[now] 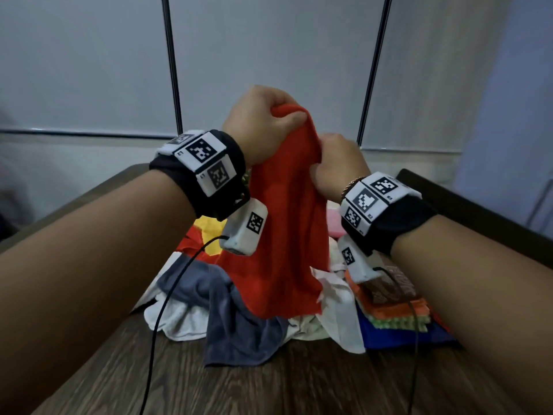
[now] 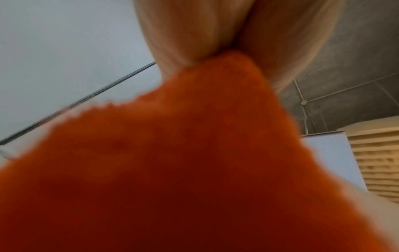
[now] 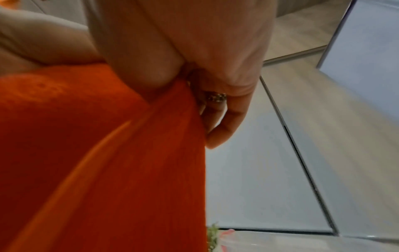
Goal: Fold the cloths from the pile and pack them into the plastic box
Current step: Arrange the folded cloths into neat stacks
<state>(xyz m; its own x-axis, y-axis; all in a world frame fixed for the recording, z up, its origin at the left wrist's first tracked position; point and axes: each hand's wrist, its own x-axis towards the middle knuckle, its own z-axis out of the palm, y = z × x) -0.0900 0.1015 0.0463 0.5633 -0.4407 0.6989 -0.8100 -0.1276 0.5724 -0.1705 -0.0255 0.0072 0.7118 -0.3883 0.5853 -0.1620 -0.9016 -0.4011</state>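
A red-orange cloth hangs in the air above the pile of cloths on the wooden table. My left hand grips its top corner, highest in the head view. In the left wrist view the fingers pinch the cloth at its tip. My right hand grips the cloth's right edge a little lower. The right wrist view shows the curled fingers closed on a fold of the cloth. I cannot make out the plastic box with any certainty.
The pile holds a grey-blue cloth, white cloths, a blue one and stacked green and orange ones. The brown table reaches the front edge. Two dark poles stand before a pale wall. Black cables hang from both wrists.
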